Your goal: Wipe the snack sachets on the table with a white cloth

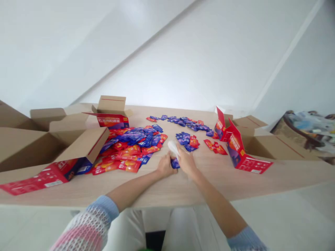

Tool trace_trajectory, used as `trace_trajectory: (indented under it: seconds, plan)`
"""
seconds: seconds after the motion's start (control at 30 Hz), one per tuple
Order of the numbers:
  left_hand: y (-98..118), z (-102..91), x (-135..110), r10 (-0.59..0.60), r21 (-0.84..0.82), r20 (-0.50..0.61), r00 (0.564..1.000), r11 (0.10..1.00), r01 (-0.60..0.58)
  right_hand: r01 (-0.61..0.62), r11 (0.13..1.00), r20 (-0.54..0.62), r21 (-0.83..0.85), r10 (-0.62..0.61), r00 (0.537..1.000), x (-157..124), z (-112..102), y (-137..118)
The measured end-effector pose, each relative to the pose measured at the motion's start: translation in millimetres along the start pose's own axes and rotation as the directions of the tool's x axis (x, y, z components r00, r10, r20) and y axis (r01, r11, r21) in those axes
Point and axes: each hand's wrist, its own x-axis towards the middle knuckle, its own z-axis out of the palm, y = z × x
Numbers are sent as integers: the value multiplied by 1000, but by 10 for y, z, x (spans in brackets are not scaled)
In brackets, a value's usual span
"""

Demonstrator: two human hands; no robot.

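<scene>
It was a small packing room, with plain white walls [183, 62] behind a pale wood desk [199, 188]. Open cardboard cartons [274, 148] and red printed boxes [239, 153] stood along the desk, and blue and red sachets [131, 143] lay heaped across it. Pale floor tiles [288, 216] showed below, beside a bag of mixed items [306, 130].

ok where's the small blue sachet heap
The small blue sachet heap lies just beyond the right hand, between the big sachet pile and the red carton in the head view.
</scene>
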Motion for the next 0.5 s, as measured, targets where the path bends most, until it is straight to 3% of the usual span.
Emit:
trace_trajectory:
  seconds: [0.1,0.17,0.3,0.5]
  plan:
    - [-42,11,34,49,115,6,999,992,-49,203,978,146,47,-207,967,-84,247,30]
    - [-51,22,52,8,188,2,1000,982,-8,244,969,167,32,-246,955,-104,339,118]
    - [-6,80,49,-136,274,-171,976,945,180,146,986,196,-81,-128,972,-41,384,381]
    - [216,68,-89,-107,325,-202,974,930,170,7,988,131,-157,14,991,-8,389,675]
